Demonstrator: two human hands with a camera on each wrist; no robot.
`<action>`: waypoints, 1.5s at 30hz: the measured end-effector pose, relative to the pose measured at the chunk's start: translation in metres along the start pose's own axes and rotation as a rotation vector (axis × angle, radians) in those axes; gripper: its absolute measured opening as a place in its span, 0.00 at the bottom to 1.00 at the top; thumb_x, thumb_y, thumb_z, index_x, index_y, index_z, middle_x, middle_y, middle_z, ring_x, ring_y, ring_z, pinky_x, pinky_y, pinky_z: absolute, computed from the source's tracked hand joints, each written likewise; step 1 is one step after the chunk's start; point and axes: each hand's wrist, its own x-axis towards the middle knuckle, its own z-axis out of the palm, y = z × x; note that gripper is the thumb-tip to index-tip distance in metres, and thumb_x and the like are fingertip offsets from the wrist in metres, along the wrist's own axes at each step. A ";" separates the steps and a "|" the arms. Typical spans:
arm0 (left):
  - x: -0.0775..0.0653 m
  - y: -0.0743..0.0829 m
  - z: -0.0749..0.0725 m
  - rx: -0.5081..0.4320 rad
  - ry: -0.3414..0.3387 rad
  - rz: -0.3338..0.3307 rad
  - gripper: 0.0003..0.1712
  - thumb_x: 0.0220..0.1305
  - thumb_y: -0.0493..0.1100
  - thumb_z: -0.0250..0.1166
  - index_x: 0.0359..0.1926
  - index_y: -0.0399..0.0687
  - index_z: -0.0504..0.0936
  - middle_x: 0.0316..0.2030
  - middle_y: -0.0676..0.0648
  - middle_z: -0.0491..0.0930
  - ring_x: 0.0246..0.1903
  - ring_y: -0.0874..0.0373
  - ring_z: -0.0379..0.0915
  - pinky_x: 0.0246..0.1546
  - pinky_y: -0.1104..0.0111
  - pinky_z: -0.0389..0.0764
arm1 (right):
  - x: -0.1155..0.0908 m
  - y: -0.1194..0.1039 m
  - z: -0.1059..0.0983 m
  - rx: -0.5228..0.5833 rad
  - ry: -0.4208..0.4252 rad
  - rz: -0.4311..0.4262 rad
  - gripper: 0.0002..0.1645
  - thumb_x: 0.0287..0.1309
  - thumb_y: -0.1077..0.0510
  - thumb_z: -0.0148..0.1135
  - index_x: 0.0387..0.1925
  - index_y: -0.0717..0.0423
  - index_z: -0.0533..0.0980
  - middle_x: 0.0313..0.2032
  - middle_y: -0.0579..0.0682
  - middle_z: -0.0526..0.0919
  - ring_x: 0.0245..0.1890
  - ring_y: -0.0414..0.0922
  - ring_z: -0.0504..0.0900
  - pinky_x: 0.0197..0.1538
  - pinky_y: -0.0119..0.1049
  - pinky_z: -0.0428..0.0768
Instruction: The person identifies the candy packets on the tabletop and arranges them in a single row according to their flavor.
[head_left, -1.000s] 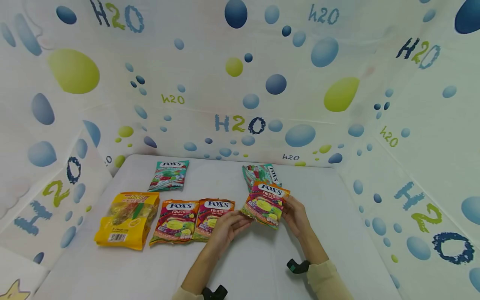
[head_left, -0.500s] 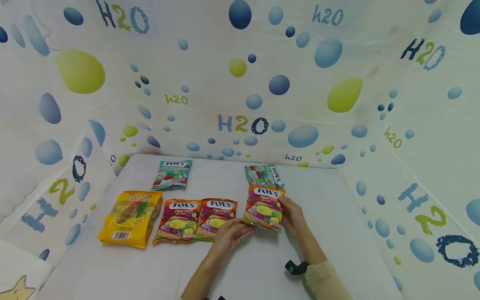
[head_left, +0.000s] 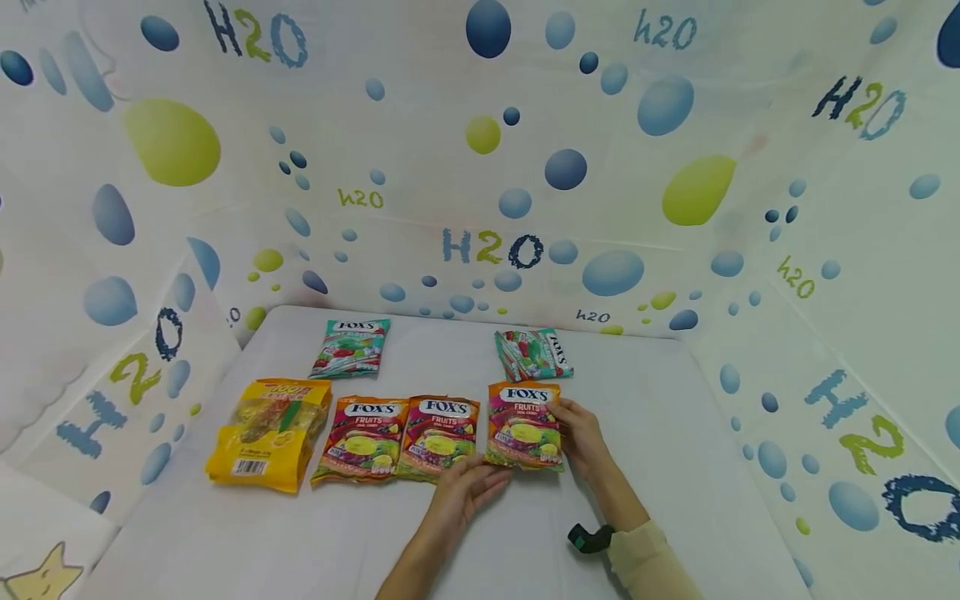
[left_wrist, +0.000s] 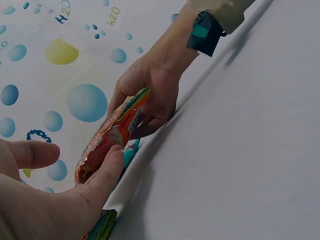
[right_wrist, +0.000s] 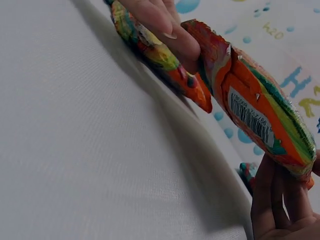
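My right hand (head_left: 587, 437) pinches the right edge of a Fox's fruits candy bag (head_left: 524, 425), its front turned toward the head camera. In the right wrist view this candy bag (right_wrist: 250, 107) is raised off the table, its barcode side showing and my right fingers (right_wrist: 272, 195) under one end. My left hand (head_left: 467, 496) touches the bag's lower left corner with extended fingers. In the left wrist view my left thumb (left_wrist: 37, 153) stands apart from the bag. Just left of it lie two matching Fox's bags, one (head_left: 438, 437) beside the other (head_left: 362, 439).
A yellow food bag (head_left: 272, 433) lies at the left of the row. Farther back are two teal Fox's bags, one at the left (head_left: 351, 348) and one at the right (head_left: 534, 354). Printed white sheets (head_left: 420, 125) wall the white table (head_left: 315, 550) at the back and sides.
The held candy bag has come lower and nearer, turned from tilted to upright, uncovering more of the teal bag behind it. Both hands have moved slightly with it. The head view has shifted a little.
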 end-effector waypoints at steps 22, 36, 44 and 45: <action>-0.014 -0.005 0.000 0.084 0.036 -0.012 0.35 0.82 0.38 0.47 0.75 0.15 0.47 0.68 0.20 0.67 0.67 0.36 0.73 0.67 0.54 0.75 | -0.004 0.003 0.005 -0.175 -0.002 -0.011 0.20 0.65 0.52 0.72 0.51 0.61 0.78 0.46 0.56 0.88 0.39 0.45 0.87 0.39 0.34 0.86; -0.019 -0.013 0.002 0.138 0.116 0.004 0.39 0.77 0.36 0.54 0.77 0.21 0.45 0.68 0.22 0.67 0.66 0.38 0.74 0.65 0.58 0.78 | -0.008 0.009 0.008 -0.344 0.046 -0.091 0.21 0.63 0.53 0.74 0.48 0.65 0.79 0.42 0.57 0.90 0.38 0.45 0.87 0.38 0.31 0.85; -0.024 -0.014 0.003 0.188 0.129 0.022 0.38 0.77 0.35 0.54 0.76 0.21 0.46 0.67 0.22 0.69 0.64 0.38 0.76 0.63 0.59 0.79 | -0.017 0.006 0.012 -0.615 0.149 -0.217 0.22 0.59 0.49 0.77 0.46 0.61 0.86 0.34 0.50 0.90 0.32 0.42 0.85 0.32 0.29 0.80; -0.024 -0.013 0.004 0.190 0.132 0.025 0.38 0.77 0.35 0.54 0.76 0.21 0.46 0.67 0.22 0.69 0.64 0.39 0.76 0.63 0.59 0.79 | -0.018 0.006 0.012 -0.640 0.157 -0.226 0.22 0.59 0.48 0.77 0.45 0.61 0.86 0.34 0.50 0.90 0.32 0.42 0.85 0.32 0.30 0.80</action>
